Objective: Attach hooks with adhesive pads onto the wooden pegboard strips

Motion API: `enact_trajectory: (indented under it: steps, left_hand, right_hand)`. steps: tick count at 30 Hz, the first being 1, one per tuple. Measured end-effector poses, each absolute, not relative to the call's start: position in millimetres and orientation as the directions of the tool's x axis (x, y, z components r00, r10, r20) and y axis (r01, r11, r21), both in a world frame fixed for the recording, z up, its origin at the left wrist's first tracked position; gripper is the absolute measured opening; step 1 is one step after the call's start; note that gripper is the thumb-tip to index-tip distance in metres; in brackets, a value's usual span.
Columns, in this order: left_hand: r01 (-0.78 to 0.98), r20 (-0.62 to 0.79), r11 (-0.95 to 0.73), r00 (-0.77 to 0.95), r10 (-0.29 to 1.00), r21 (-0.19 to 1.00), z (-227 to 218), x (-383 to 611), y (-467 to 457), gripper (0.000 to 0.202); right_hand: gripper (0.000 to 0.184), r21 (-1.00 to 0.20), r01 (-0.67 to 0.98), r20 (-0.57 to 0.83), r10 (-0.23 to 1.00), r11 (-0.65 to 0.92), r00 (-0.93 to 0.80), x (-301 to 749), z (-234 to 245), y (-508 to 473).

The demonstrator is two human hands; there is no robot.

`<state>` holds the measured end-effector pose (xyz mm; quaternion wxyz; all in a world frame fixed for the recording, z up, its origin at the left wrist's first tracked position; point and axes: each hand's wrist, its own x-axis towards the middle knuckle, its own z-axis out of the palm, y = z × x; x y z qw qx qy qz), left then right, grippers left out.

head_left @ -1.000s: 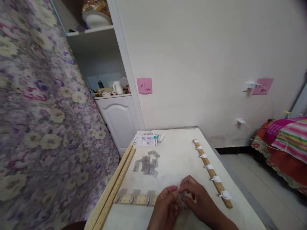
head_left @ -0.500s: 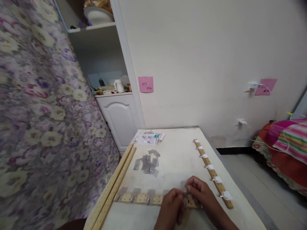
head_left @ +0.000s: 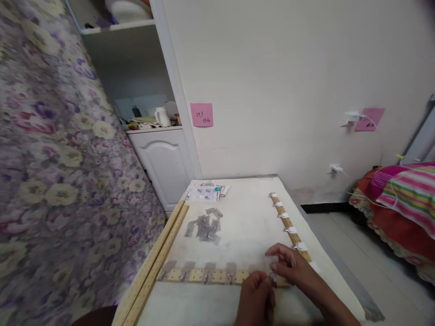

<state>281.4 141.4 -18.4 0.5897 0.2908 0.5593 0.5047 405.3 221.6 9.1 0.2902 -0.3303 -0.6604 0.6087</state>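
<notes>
A perforated wooden strip [head_left: 217, 275] lies across the near part of the white table [head_left: 244, 222], with three clear adhesive hooks stuck on it. My left hand [head_left: 255, 296] and my right hand [head_left: 292, 268] meet at the strip's right end, fingers pinched on a small clear hook [head_left: 273, 280] held against the strip. A heap of loose clear hooks [head_left: 205, 226] lies farther back. A second wooden strip [head_left: 288, 226] carrying several white hooks runs along the right edge, partly behind my right hand.
Two long wooden strips [head_left: 156, 262] lie along the table's left edge. A hook package [head_left: 204, 191] sits at the far end. A flowered curtain [head_left: 57, 181] hangs at left, a white cabinet [head_left: 163, 158] behind, a bed [head_left: 397, 208] at right.
Both hands have slid right along the strip and down onto it. One more clear hook now shows on the strip to the left of my hands.
</notes>
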Motion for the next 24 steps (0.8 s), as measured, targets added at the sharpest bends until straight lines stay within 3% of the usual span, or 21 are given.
enact_trajectory:
  steps: [5,11,24]
  left_hand:
    - [-0.483,-0.49,0.393,-0.088,0.867,0.783,-36.8,309.0,144.1,0.04]
    - [-0.538,-0.582,0.441,-0.117,0.805,0.718,-52.4,321.0,147.1,0.044]
    - [-0.557,-0.64,0.463,-0.168,0.75,0.689,-68.3,330.6,155.5,0.014]
  right_hand:
    - [0.013,-0.962,0.239,-0.029,0.819,0.134,-0.573,418.0,-10.0,227.2]
    - [0.013,-0.897,0.389,-0.023,0.857,0.209,-0.515,420.0,-26.6,230.0]
    - [0.015,-0.749,0.6,-0.018,0.897,0.281,-0.442,421.2,-47.0,241.6]
